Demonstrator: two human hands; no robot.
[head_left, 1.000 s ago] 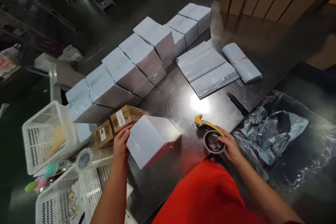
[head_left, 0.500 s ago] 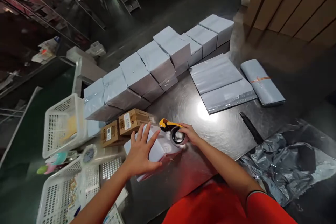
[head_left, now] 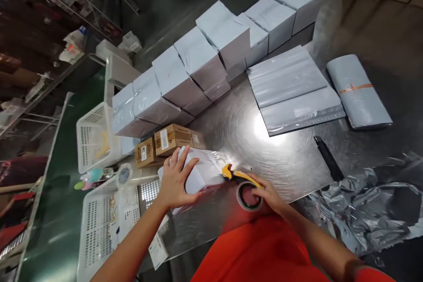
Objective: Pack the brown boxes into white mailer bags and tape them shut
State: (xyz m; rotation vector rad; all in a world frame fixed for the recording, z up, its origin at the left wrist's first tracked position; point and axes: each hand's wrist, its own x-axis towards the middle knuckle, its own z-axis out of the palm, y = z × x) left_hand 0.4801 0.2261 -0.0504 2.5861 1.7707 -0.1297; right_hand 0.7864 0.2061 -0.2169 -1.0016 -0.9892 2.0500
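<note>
My left hand [head_left: 178, 183] rests with spread fingers on a white wrapped package [head_left: 201, 171], pressing on its left part. In my right hand [head_left: 269, 194] is a yellow-handled tape dispenser [head_left: 244, 176], its tape roll [head_left: 240, 199] hanging below the handle, to the right of the package. The dispenser's head is close to the package's right end, where shiny clear film or tape shows. Whether tape still runs from head to package I cannot tell. Small brown cartons [head_left: 173, 139] stand just behind my left hand.
A row of white wrapped packages [head_left: 198, 66] lines the metal table's [head_left: 231, 128] far side. Flat mailer bags [head_left: 291, 90], a banded roll of bags [head_left: 360, 92], a black utility knife [head_left: 328, 158] and crumpled plastic [head_left: 370, 211] lie rightward. White baskets [head_left: 95, 233] stand left.
My right hand has drawn the tape dispenser off the package's top, rightward and toward my body. My left hand stays on the package. The camera view has shifted and turned.
</note>
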